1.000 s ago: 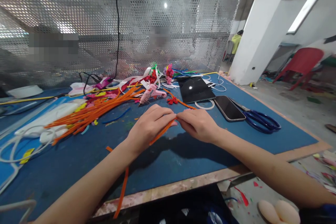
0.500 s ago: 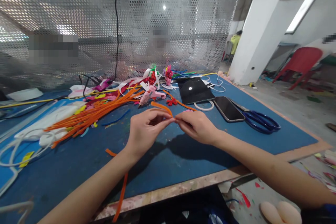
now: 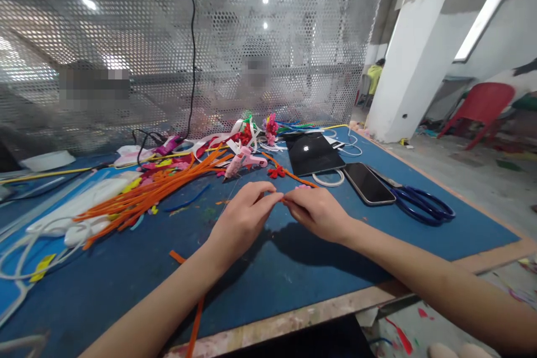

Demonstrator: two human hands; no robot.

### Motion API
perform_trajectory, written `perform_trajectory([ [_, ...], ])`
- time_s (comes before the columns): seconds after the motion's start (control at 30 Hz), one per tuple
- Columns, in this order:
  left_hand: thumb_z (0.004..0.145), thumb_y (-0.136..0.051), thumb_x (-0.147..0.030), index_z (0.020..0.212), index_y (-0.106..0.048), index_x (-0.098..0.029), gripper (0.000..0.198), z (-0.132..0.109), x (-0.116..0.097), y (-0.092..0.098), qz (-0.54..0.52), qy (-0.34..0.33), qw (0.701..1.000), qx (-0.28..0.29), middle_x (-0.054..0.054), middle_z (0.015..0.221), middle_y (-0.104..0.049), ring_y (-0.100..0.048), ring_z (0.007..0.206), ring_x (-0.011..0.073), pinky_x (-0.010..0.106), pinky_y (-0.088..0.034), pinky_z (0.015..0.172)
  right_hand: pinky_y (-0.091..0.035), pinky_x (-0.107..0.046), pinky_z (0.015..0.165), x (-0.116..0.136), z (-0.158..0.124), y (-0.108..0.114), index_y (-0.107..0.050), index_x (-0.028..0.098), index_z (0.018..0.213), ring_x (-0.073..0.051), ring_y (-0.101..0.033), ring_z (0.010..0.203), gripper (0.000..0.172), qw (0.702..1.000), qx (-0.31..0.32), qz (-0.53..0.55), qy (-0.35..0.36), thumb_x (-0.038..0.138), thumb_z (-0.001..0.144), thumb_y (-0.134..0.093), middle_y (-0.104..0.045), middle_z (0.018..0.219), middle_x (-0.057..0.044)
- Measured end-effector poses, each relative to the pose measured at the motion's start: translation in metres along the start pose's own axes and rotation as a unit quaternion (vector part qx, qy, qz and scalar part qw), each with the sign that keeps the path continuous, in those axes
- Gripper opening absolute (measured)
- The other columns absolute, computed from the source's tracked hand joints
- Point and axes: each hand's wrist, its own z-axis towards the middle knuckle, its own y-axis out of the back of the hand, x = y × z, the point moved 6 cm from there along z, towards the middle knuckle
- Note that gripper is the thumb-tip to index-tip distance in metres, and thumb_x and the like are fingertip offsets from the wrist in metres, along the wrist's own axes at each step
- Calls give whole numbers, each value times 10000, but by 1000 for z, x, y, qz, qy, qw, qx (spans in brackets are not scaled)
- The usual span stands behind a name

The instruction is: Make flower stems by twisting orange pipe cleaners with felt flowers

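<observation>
My left hand (image 3: pixel 245 218) and my right hand (image 3: pixel 316 210) meet above the blue table mat, fingertips pinched together. Between them shows a small bit of an orange pipe cleaner (image 3: pixel 284 199); the rest is mostly hidden by my fingers. Just beyond my hands lie a red pipe-cleaner flower (image 3: pixel 276 172) and a pink glue gun (image 3: pixel 243 162). A bundle of orange pipe cleaners (image 3: pixel 155 193) spreads to the left. Another orange strip (image 3: pixel 196 324) lies partly under my left forearm.
At right are a phone (image 3: pixel 370 183), blue-handled scissors (image 3: pixel 423 204) and a black tablet-like panel (image 3: pixel 314 154). A white power strip (image 3: pixel 79 201) with cables lies left. Behind stands a perforated metal screen (image 3: pixel 277 95), with people beyond it.
The orange strip that arched up beyond my left fingers is now mostly out of sight behind that hand. My fingertips stay together; the view has tilted slightly upward.
</observation>
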Motion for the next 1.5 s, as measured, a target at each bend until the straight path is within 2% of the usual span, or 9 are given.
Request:
perform_trajectory([
  [0.4, 869, -420, -90, 1002, -548, -112, 186, -5, -2, -7, 85, -57, 995, 20, 99, 935, -631, -540, 807, 178, 317, -463, 764, -302, -248, 549, 3, -2, -3, -540, 146, 799, -127, -539, 595, 215, 998, -17, -46, 44, 190, 913, -363, -613, 664, -35],
  [0.77, 920, -330, -115, 967, -553, -131, 229, -4, -7, 7, 60, -121, 991, 2, 84, 873, -651, -574, 767, 154, 283, -480, 703, -301, -245, 533, 9, -5, -8, -523, 152, 839, -121, -537, 581, 182, 996, -16, -49, 75, 187, 911, -360, -603, 654, -29],
  [0.93, 918, -362, -154, 966, -565, -122, 211, -5, -7, 3, 66, -144, 987, 12, 83, 855, -658, -579, 731, 158, 284, -473, 677, -301, -246, 526, 6, -6, -7, -532, 149, 806, -122, -541, 569, 197, 996, -27, -46, 68, 192, 908, -369, -603, 637, -28],
  [1.03, 918, -367, -196, 895, -594, -147, 234, -2, 0, -2, 1, -60, 998, 29, 70, 858, -664, -592, 769, 161, 290, -472, 714, -321, -236, 543, 4, -5, -6, -544, 145, 820, -120, -558, 590, 189, 997, -34, -31, 59, 184, 904, -379, -628, 672, -36],
  [1.1, 896, -428, -244, 837, -602, -164, 200, -1, 11, -5, -65, 70, 995, 28, 45, 809, -662, -602, 747, 154, 270, -474, 686, -331, -231, 551, 2, -3, -5, -552, 143, 818, -120, -563, 589, 191, 998, -42, -22, 48, 183, 900, -384, -635, 674, -40],
  [1.2, 811, -574, -320, 865, -548, -179, 152, -7, 28, -11, -206, 276, 939, 4, -10, 707, -619, -587, 611, 120, 214, -457, 551, -322, -231, 534, 0, -3, -5, -556, 149, 770, -117, -550, 550, 205, 998, -44, -21, 32, 187, 890, -393, -619, 619, -30],
  [1.27, 753, -642, -335, 867, -483, -184, 247, -12, 32, -14, -286, 345, 894, -26, -40, 668, -575, -570, 572, 106, 197, -449, 522, -311, -233, 526, 0, -3, -6, -558, 156, 753, -115, -544, 538, 202, 999, -35, -22, 25, 196, 881, -406, -614, 606, -24],
  [1.37, 733, -665, -322, 781, -452, -183, 259, -14, 31, -12, -291, 345, 891, -49, -63, 608, -506, -520, 527, 87, 183, -418, 494, -286, -235, 510, -1, -4, -8, -570, 165, 795, -111, -534, 527, 198, 1000, -9, -26, 12, 235, 892, -413, -614, 610, -11],
  [1.5, 811, -587, -237, 786, -577, -175, 68, -5, 18, -4, -181, 223, 958, -22, -10, 709, -582, -546, 621, 102, 209, -444, 573, -286, -235, 521, 0, -5, -9, -568, 162, 864, -116, -529, 567, 219, 999, 19, -28, 18, 232, 924, -369, -617, 673, -24],
])
